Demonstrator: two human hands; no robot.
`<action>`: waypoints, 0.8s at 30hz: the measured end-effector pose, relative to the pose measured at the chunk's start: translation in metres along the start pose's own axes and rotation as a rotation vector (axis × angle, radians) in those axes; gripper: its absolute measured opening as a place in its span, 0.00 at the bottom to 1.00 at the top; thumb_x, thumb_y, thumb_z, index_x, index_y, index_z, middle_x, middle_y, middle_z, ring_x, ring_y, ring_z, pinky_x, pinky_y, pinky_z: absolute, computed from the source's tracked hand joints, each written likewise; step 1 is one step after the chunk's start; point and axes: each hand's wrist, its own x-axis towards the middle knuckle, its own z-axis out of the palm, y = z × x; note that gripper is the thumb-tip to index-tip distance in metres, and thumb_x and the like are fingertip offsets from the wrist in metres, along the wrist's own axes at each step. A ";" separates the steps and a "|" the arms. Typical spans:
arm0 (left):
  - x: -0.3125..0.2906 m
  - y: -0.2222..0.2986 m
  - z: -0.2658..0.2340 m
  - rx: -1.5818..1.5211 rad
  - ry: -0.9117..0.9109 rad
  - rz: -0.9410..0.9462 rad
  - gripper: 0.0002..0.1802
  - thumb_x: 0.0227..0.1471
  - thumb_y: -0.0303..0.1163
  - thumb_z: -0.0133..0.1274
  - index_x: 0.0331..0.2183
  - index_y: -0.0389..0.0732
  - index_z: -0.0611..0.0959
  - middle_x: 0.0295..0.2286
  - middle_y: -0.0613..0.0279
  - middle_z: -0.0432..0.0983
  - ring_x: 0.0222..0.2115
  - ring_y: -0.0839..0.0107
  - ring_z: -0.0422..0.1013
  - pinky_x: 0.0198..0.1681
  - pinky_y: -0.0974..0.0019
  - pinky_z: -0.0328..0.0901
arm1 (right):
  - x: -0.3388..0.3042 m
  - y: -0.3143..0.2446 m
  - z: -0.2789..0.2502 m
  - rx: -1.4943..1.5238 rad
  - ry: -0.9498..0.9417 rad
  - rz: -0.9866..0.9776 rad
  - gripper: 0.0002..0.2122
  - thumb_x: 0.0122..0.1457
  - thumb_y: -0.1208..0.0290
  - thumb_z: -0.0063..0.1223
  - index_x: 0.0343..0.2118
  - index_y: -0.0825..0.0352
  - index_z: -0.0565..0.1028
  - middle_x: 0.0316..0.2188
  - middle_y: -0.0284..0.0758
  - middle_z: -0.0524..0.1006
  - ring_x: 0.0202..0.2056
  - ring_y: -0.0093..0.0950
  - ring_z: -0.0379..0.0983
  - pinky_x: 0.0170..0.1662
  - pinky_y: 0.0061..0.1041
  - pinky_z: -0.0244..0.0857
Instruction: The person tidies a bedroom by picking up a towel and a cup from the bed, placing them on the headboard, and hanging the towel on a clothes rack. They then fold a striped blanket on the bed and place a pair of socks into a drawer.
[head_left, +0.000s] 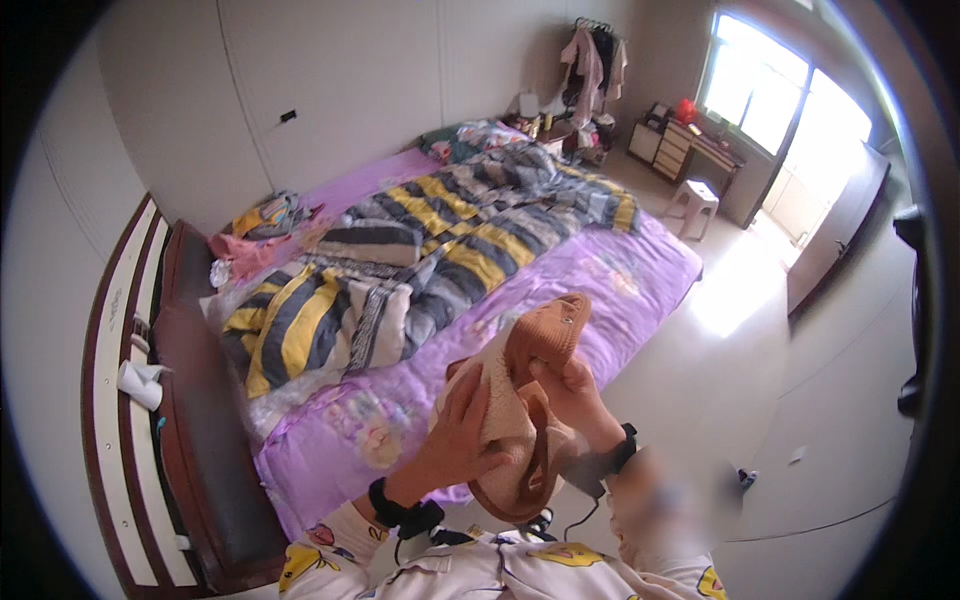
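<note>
In front of my chest I hold a soft brown ribbed-cloth piece with cream fleece (545, 335), above the near edge of the bed. Its upper brown flap stands up and shows small metal-looking studs near the tip. My left hand (458, 438) lies along the cream fleece side, fingers spread against it and thumb toward the opening. On the other side, my right hand (578, 402) grips the brown part, with the thumb near the flap's base. Folds hide the inside, and I cannot make out whether it is a cap or a small bag.
Below lies a bed with a purple flowered sheet (620, 275) and a rumpled striped quilt (480, 262). Its dark headboard (205, 400) holds a paper roll (142, 384). A white stool (694, 203), desk (700, 150), clothes rack (592, 60) and open door (838, 230) stand farther off.
</note>
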 end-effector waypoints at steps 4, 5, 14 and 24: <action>0.041 0.014 0.071 0.218 0.122 -0.037 0.54 0.39 0.45 0.59 0.57 0.28 0.47 0.55 0.34 0.43 0.56 0.40 0.44 0.58 0.48 0.44 | 0.010 -0.015 -0.082 0.451 0.066 0.126 0.11 0.60 0.74 0.45 0.45 0.67 0.71 0.39 0.23 0.71 0.38 0.14 0.64 0.41 0.18 0.61; 0.050 0.012 0.087 0.189 0.115 -0.078 0.52 0.40 0.42 0.58 0.57 0.30 0.47 0.55 0.34 0.44 0.56 0.39 0.44 0.58 0.47 0.44 | 0.014 -0.020 -0.102 0.458 0.109 0.127 0.11 0.60 0.73 0.45 0.45 0.67 0.71 0.39 0.23 0.71 0.38 0.15 0.65 0.41 0.18 0.62; 0.118 0.033 0.231 -0.818 -0.202 -0.318 0.35 0.43 0.36 0.57 0.51 0.38 0.61 0.50 0.46 0.54 0.52 0.50 0.52 0.54 0.52 0.48 | 0.038 -0.097 -0.257 0.937 0.146 -0.060 0.17 0.64 0.61 0.34 0.50 0.66 0.63 0.44 0.37 0.71 0.42 0.30 0.72 0.42 0.27 0.68; 0.216 0.154 0.260 -0.605 -0.312 0.510 0.21 0.47 0.39 0.55 0.42 0.42 0.70 0.39 0.56 0.68 0.43 0.60 0.64 0.49 0.59 0.55 | 0.075 -0.114 -0.369 0.716 0.564 -0.186 0.16 0.63 0.59 0.37 0.48 0.65 0.64 0.42 0.36 0.71 0.43 0.27 0.68 0.46 0.25 0.64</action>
